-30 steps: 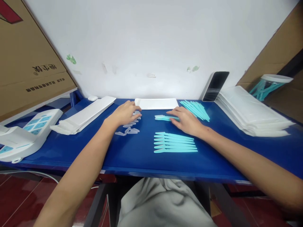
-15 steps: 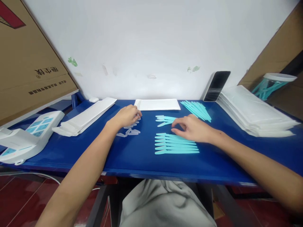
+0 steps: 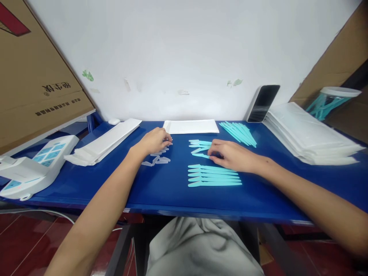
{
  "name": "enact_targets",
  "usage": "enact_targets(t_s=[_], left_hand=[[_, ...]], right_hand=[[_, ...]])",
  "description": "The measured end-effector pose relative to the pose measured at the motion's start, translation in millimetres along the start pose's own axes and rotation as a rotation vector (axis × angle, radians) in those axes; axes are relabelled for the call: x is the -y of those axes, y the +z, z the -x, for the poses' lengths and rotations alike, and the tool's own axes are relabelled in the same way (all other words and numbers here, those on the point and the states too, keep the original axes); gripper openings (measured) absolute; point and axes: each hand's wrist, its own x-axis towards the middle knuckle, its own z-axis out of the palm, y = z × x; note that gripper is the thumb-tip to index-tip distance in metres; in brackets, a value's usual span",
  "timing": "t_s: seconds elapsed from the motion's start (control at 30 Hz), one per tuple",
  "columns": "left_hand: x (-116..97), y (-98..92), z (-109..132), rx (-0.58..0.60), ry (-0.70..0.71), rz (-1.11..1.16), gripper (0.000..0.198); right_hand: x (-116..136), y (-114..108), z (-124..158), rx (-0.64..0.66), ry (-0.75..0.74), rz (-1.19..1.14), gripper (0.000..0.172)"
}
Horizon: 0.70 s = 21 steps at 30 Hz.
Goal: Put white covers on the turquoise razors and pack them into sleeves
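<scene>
My right hand (image 3: 230,154) pinches a teal eyebrow razor (image 3: 199,155) near its middle, with its blade end pointing left. Just beyond it, more teal razors (image 3: 198,143) lie partly under my fingers. A neat row of several razors (image 3: 214,178) sits nearer the table edge, blade ends to the left. My left hand (image 3: 155,140) rests over small translucent blade caps (image 3: 162,160), its fingers curled together at the far side of them. Whatever those fingertips may hold is hidden.
A fanned pile of razors (image 3: 240,133) lies at the back right, beside a leaning phone (image 3: 263,103) and stacked white packets (image 3: 310,134). White envelopes (image 3: 106,142) and a white device (image 3: 48,163) are on the left. A flat white packet (image 3: 191,127) lies against the wall.
My right hand has taken one razor off the far side of the near row and moved it slightly away from me. My left hand has hardly moved.
</scene>
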Motion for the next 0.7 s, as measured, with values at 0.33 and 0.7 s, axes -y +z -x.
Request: enact_targets(t_s=[0.33, 0.7], left_hand=[[-9.9, 3.5, -2.3, -0.159, 0.048, 0.023, 0.021], [-39.8, 1.5, -3.0, -0.282, 0.134, 0.173, 0.031]], right_hand=[[-7.7, 5.4, -1.0, -0.062, 0.080, -0.010, 0.023], [-13.3, 10.7, -3.4, -0.062, 0.065, -0.045, 0.030]])
